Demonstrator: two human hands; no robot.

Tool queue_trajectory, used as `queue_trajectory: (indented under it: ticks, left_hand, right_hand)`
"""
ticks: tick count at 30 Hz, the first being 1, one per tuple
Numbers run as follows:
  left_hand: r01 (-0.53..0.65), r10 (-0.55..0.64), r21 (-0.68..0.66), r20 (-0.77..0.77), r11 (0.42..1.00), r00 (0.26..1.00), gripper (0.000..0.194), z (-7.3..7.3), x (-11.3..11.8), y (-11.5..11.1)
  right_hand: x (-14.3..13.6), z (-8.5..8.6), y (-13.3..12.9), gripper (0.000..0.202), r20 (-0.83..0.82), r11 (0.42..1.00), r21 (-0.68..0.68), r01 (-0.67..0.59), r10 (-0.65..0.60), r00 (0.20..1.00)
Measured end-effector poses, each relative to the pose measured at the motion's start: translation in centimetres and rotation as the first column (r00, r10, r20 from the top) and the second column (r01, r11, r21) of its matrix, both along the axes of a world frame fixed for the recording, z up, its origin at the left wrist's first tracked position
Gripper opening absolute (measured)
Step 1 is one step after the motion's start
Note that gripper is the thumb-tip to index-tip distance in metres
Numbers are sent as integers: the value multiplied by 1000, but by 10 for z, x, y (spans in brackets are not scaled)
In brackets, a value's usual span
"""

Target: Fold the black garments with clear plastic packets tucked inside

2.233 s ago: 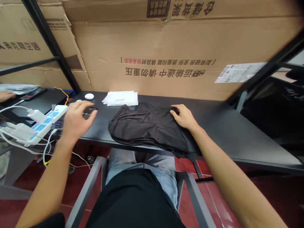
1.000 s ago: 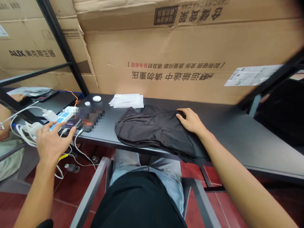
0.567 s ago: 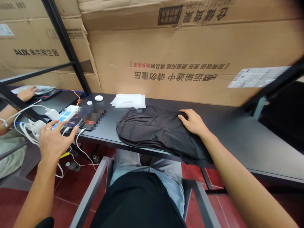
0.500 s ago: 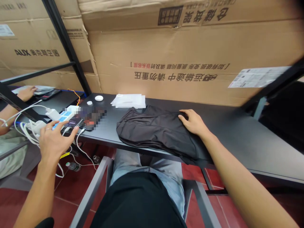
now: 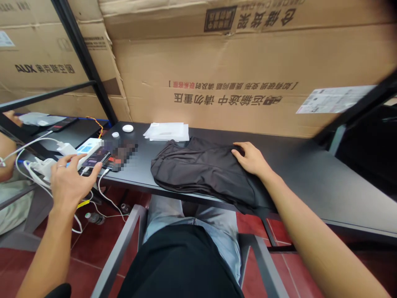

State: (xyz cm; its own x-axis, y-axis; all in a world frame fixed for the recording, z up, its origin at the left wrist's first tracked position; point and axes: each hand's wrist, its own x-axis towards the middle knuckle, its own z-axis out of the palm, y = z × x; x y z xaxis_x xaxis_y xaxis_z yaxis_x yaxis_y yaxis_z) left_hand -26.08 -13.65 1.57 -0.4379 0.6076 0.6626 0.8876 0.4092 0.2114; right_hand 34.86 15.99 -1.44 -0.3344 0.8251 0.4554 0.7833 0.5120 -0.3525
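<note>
A folded dark brown garment [image 5: 201, 170] lies on the black table [image 5: 310, 174], partly hanging over its front edge. My right hand [image 5: 251, 158] rests flat on the garment's right end, fingers spread. My left hand [image 5: 70, 182] hovers open at the table's left corner, with a ring on one finger, its fingertips by a phone [image 5: 96, 157] that has a cable plugged in. The hand holds nothing.
A white power strip [image 5: 83, 148] with chargers and white cables sits at the left. Two small white round objects [image 5: 127, 128] and a stack of clear plastic bags [image 5: 166, 131] lie at the back. Large cardboard boxes [image 5: 248, 66] stand behind. Another person's arm [image 5: 6, 153] is at far left.
My left hand drew back from the phone on the table toward the left corner and now hovers there. My right hand stayed on the garment.
</note>
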Motion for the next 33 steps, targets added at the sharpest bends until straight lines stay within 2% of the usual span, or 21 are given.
queue_trajectory:
  ticks: [2,3,5,7,9,11,13,15,17,19,22,25,27,29,31,33]
  left_hand:
    - [113,-113,65,-2,992,994,63,14,20,16]
    - [207,-208,80,3,975,978,57,23,33,27]
    - [394,-396,64,28,917,918,49,43,66,56]
    - [522,-522,13,48,853,852,45,64,104,91]
    - [660,-655,-57,81,749,751,42,81,142,129]
    - [780,-771,-133,117,612,625,40,92,175,169]
    - [839,-835,-232,149,491,530,36,93,203,207]
    - [842,-857,-344,162,415,488,34,88,222,239]
    - [818,-861,-421,144,393,488,37,78,235,263]
    - [785,-852,-469,120,404,510,42,68,243,281]
    - [771,-849,-501,125,393,514,38,55,248,296]
    - [800,-856,-459,144,386,496,25,48,250,302]
    - [828,-861,-387,142,406,488,21,48,248,301]
    - [865,-880,-306,138,398,454,18,51,244,293]
    - [906,-914,-247,137,342,382,17,56,237,279]
    - [939,-947,-249,154,238,281,15,60,228,259]
  right_hand:
    - [-1,0,0,50,-16,1000,10,8,-8,1000]
    - [-1,0,-1,50,-30,1000,16,12,-12,999]
    - [-3,4,-2,50,-63,999,26,22,-21,998]
    - [-6,10,-2,49,-79,999,24,30,-28,996]
    - [-10,19,1,46,-50,999,8,32,-31,998]
    - [-13,27,7,42,-6,999,-3,37,-37,999]
    - [-17,35,13,36,37,999,-19,43,-42,998]
    - [-19,42,17,30,72,999,-34,38,-35,997]
    - [-19,46,20,27,99,999,-41,26,-22,995]
    - [-18,50,21,26,119,998,-65,13,-5,993]
    - [-15,53,22,24,169,992,-127,15,7,986]
    - [-12,56,22,21,192,992,-119,41,-18,981]
    - [-10,58,17,19,137,997,-64,32,-23,990]
    - [-8,61,6,18,28,1000,-2,-4,4,1000]
    - [-4,62,-11,16,-105,997,31,-69,72,992]
    - [2,63,-33,14,-192,984,23,-178,179,965]
